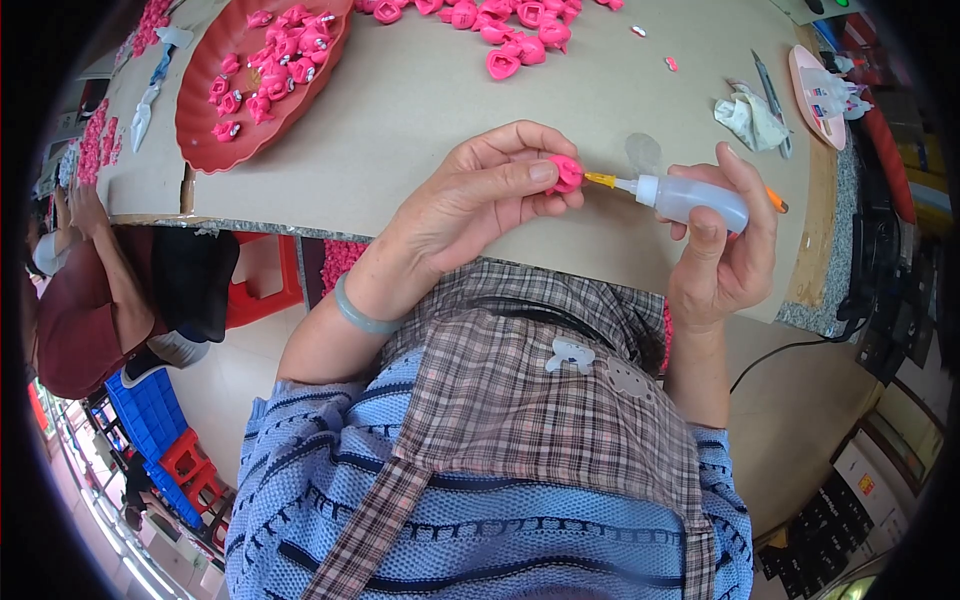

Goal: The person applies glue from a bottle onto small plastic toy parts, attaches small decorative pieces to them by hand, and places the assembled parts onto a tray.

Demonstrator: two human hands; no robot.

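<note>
My left hand [480, 200] pinches a small pink plastic piece [566, 174] between thumb and fingers above the table's near edge. My right hand [725, 250] grips a small translucent squeeze bottle [690, 198] with a white cap and a yellow needle tip [600, 180]. The tip touches the pink piece. A pale green bangle [360, 315] sits on my left wrist.
A red scalloped tray [200, 120] of pink pieces lies at the far left of the tan table [420, 110]. A loose pile of pink pieces [510, 30] lies at the far middle. A crumpled cloth [750, 118] and a pink dish [815, 100] are at right. Another person [90, 300] sits left.
</note>
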